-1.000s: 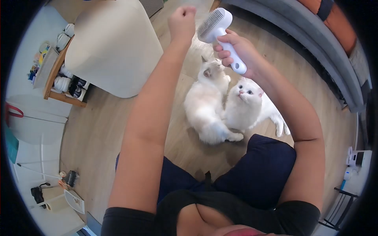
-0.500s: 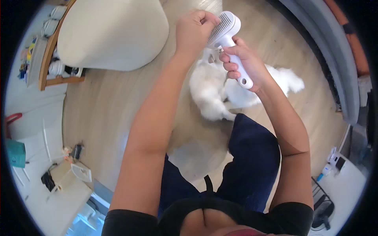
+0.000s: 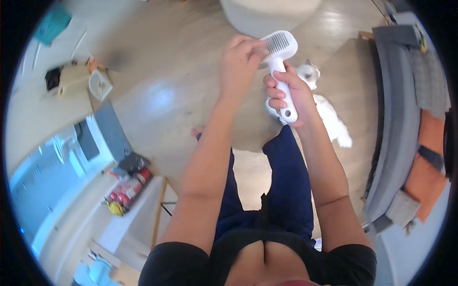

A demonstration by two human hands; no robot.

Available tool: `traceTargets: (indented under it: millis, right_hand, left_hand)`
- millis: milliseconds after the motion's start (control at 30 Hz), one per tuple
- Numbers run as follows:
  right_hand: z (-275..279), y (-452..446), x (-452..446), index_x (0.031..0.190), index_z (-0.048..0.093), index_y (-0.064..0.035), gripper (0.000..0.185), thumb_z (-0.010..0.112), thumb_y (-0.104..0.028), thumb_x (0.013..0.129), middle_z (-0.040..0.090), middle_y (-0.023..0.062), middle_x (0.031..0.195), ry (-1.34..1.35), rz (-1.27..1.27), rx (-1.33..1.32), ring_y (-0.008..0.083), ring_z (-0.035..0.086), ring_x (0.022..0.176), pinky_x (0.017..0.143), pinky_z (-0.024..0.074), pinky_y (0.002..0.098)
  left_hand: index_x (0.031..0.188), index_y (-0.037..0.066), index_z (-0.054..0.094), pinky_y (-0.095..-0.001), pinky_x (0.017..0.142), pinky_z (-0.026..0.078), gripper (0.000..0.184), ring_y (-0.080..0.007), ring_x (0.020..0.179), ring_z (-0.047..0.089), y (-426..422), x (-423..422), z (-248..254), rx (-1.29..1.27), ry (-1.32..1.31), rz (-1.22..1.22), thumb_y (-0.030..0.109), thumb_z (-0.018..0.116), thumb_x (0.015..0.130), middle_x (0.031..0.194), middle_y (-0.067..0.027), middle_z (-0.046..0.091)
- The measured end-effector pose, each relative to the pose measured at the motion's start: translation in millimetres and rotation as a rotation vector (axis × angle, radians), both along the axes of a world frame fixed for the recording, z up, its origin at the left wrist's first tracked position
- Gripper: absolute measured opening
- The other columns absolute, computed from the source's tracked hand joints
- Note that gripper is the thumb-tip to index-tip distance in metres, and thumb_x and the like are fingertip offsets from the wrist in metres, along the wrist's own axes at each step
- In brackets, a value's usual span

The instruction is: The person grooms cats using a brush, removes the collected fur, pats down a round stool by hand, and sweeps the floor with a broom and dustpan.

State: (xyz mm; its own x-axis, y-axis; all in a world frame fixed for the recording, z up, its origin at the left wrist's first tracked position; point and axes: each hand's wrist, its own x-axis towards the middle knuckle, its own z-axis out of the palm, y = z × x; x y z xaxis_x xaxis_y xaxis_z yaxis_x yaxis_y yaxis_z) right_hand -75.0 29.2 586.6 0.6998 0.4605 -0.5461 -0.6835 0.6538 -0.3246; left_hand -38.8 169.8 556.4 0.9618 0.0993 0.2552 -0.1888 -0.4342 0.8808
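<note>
A white pet slicker brush with fine metal bristles is held up in front of me, its head upward and bristles facing left. My right hand is wrapped round its handle. The fingers of my left hand are drawn together at the left edge of the bristles; what they pinch, if anything, I cannot make out. Below and behind my right hand, white fur of a cat shows on the floor, partly hidden by my hand and forearm. A cat's head with greyish ears pokes out beside the brush handle.
A grey sofa with orange cushions runs along the right. A pale rounded seat stands at the top. At the lower left, a red fire extinguisher lies by a white surface. Wood-look floor surrounds my legs.
My view has swung, bringing the sofa in further and shifting the pale seat to the top. My legs look straighter. Both hands stay at the brush, and the cats appear lower right.
</note>
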Motion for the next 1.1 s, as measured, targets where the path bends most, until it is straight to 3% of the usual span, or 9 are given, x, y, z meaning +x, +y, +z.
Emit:
traceTargets:
  millis: [167,233,467,633,733,767,833,933,1100]
  right_hand:
    - [7.8,97.1,-0.3,0.121,0.030,-0.0202,0.040,0.051,-0.009,0.088,0.047,0.0063,0.080,0.056,0.118,0.085,0.0073,0.042,0.053,0.039,0.0335,0.0187]
    - [6.1,147.1,-0.2,0.121,0.030,-0.0205,0.041,0.051,-0.009,0.088,0.047,0.0067,0.080,0.080,0.177,0.093,0.0073,0.042,0.053,0.038,0.0335,0.0187]
    - [5.7,329.2,-21.5,0.122,0.030,-0.0211,0.043,0.048,-0.006,0.086,0.046,0.0083,0.080,0.074,0.524,0.095,0.0075,0.040,0.050,0.036,0.0333,0.0187]
    - [-4.5,440.3,-44.7,0.122,0.030,-0.0204,0.043,0.048,-0.005,0.086,0.046,0.0082,0.079,0.069,0.736,0.052,0.0077,0.041,0.050,0.036,0.0330,0.0183]
    - [-12.6,497.3,-57.5,0.120,0.031,-0.0202,0.042,0.048,-0.004,0.086,0.046,0.0081,0.080,0.100,0.831,0.081,0.0077,0.040,0.050,0.036,0.0332,0.0182]
    - [-15.0,513.5,-62.6,0.119,0.032,-0.0203,0.040,0.048,-0.003,0.086,0.046,0.0081,0.080,0.134,0.843,0.118,0.0076,0.040,0.051,0.037,0.0334,0.0183]
    - [-24.7,541.2,-77.1,0.118,0.033,-0.0207,0.039,0.048,-0.003,0.087,0.046,0.0082,0.081,0.179,0.872,0.150,0.0076,0.041,0.051,0.037,0.0336,0.0181]
    - [-27.1,581.7,-91.5,0.117,0.034,-0.0217,0.038,0.049,-0.004,0.088,0.046,0.0081,0.081,0.265,0.913,0.198,0.0077,0.042,0.053,0.038,0.0340,0.0180]
    - [-36.8,662.8,-104.2,0.118,0.034,-0.0230,0.038,0.049,-0.005,0.088,0.046,0.0079,0.081,0.486,0.997,0.306,0.0082,0.042,0.053,0.038,0.0343,0.0181]
  left_hand:
    - [0.093,0.007,0.070,-0.0261,0.065,0.046,0.015,-0.0131,0.074,0.058,99.3,-21.4,0.9,-0.072,0.011,0.279,0.015,0.071,0.080,0.083,-0.0006,0.062]
    - [0.092,0.006,0.070,-0.0234,0.065,0.043,0.015,-0.0087,0.072,0.054,161.0,-34.9,8.5,-0.599,0.379,0.645,0.017,0.071,0.082,0.082,0.0021,0.062]
    - [0.096,0.005,0.070,-0.0218,0.071,0.042,0.023,-0.0081,0.073,0.053,359.8,-103.1,12.9,-0.736,0.317,0.633,0.022,0.073,0.081,0.083,0.0018,0.062]
    - [0.086,-0.002,0.068,-0.0312,0.066,0.047,0.025,-0.0157,0.072,0.059,466.4,-151.7,13.2,-0.237,0.456,0.679,0.023,0.070,0.081,0.078,-0.0037,0.062]
    - [0.088,0.003,0.070,-0.0259,0.063,0.045,0.025,-0.0113,0.066,0.055,515.8,-178.1,5.6,-0.133,0.385,0.828,0.027,0.070,0.082,0.071,-0.0007,0.060]
    - [0.088,0.003,0.070,-0.0259,0.063,0.045,0.025,-0.0113,0.066,0.055,532.4,-189.2,3.2,-0.141,0.382,0.861,0.027,0.070,0.082,0.071,-0.0007,0.060]
    - [0.088,0.005,0.068,-0.0247,0.063,0.044,0.024,-0.0087,0.067,0.052,562.3,-223.9,-3.0,-0.615,0.399,1.159,0.028,0.070,0.084,0.074,0.0013,0.060]
    - [0.090,0.005,0.066,-0.0216,0.063,0.041,0.026,-0.0062,0.070,0.048,590.0,-265.3,-1.1,-0.810,0.186,1.161,0.030,0.071,0.084,0.078,0.0028,0.059]
    - [0.096,0.001,0.066,-0.0217,0.071,0.043,0.032,-0.0067,0.081,0.054,617.4,-284.2,1.6,-0.720,0.187,1.255,0.029,0.072,0.082,0.087,0.0003,0.064]
